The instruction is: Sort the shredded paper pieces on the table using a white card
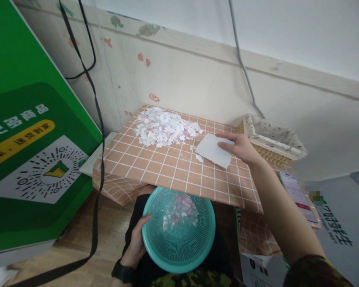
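Observation:
My left hand (139, 235) grips the rim of a round turquoise plastic basket (179, 255), with the thumb over the edge. The basket rests on my lap below the table edge, and small white and pink paper pieces (181, 213) lie in its bottom. In my right hand (237, 147) is a flat white card (214, 149), pinched at its right side just over the tabletop. A few loose paper scraps (199, 158) lie by the card's left edge. Farther left, a large heap of white and pinkish paper pieces (166, 126) is spread on the table.
A brown checked cloth covers the table (167, 169). A cloth-lined wicker basket (272, 139) stands at its back right, near a phone (297, 195). A green sign (12, 99) and a hanging black strap (98, 115) are on the left; a grey cable (241, 56) runs down the wall.

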The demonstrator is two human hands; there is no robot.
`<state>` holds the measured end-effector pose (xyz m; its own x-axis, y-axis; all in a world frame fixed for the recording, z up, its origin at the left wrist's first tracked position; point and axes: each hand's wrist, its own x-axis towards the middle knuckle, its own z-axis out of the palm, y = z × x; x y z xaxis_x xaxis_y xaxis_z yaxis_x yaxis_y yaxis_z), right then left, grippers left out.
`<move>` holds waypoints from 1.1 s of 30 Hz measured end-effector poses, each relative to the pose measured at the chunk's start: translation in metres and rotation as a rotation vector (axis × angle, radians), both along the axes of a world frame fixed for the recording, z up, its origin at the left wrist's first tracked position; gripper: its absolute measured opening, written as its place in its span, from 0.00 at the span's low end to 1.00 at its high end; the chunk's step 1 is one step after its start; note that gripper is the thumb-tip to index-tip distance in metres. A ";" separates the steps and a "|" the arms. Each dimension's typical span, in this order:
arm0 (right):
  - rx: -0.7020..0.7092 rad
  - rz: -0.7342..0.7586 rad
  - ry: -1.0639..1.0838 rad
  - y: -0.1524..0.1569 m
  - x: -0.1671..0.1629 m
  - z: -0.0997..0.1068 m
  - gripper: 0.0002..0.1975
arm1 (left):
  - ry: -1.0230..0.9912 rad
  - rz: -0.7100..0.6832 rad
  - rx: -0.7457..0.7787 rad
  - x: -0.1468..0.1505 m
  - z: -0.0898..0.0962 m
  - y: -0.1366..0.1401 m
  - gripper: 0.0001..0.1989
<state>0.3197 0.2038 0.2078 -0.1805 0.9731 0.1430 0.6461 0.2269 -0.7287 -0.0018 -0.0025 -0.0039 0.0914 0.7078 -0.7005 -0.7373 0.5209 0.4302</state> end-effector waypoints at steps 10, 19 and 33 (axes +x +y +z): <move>0.061 -0.018 0.053 -0.011 -0.009 0.002 0.23 | -0.033 -0.013 -0.001 -0.001 0.001 -0.001 0.08; 0.174 -0.219 0.024 -0.032 -0.038 -0.034 0.23 | -0.021 -0.005 0.018 0.000 -0.004 0.000 0.09; 0.325 -0.315 -0.069 -0.034 -0.027 -0.040 0.23 | -0.015 0.005 0.036 0.000 -0.004 0.000 0.08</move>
<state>0.2923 0.1697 0.1678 0.0975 0.8886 0.4481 0.7645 0.2214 -0.6054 -0.0020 -0.0027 -0.0081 0.0983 0.7330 -0.6731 -0.7460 0.5019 0.4377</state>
